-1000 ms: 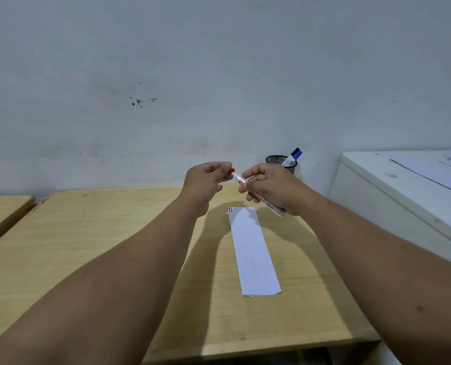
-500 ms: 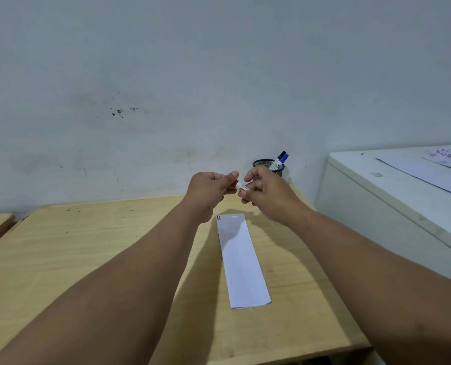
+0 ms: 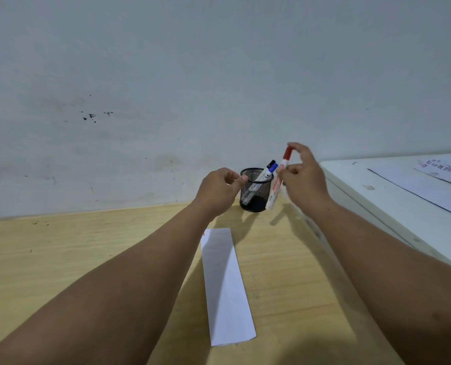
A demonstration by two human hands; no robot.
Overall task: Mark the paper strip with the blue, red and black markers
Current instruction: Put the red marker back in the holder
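Note:
A white paper strip [image 3: 225,285] lies lengthwise on the wooden desk [image 3: 61,259], a small red mark at its far left corner. My right hand [image 3: 302,180] holds the capped red marker [image 3: 278,180] nearly upright, cap up, just right of the black mesh pen cup [image 3: 254,192]. The blue marker [image 3: 265,173] leans in the cup with a black-capped marker behind it. My left hand [image 3: 219,191] hovers left of the cup, fingers loosely curled, nothing in it.
A white cabinet [image 3: 393,204] with printed sheets [image 3: 445,175] on top stands against the desk's right side. The grey wall runs close behind the cup. Bare desk surface stretches to the left of the strip.
The hands have parted. My right hand lifted the red marker, now capped, up and right beside the cup. My left hand let go of it. The view tilted toward the wall.

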